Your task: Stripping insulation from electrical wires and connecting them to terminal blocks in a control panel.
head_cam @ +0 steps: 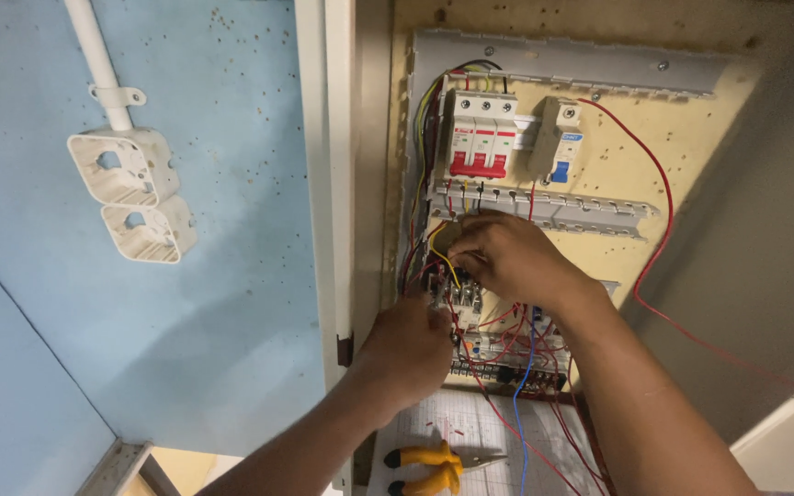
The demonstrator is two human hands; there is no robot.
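Both my hands work inside an open electrical panel [691, 147] on the wall. My right hand [507, 257] is closed around a yellow wire [441, 253] just below the grey cable duct [562, 209]. My left hand [406, 349] presses against a grey contactor block [459, 296] amid red wires; what its fingers grip is hidden. Above sit a red and white three-pole breaker [480, 133] and a smaller white breaker with a blue lever [558, 138].
Yellow-handled pliers [434, 464] lie on a sheet of paper [470, 422] below the panel. A long red wire [663, 239] loops out to the right. Two white junction boxes [130, 193] and a conduit [98, 55] are mounted on the blue wall at left.
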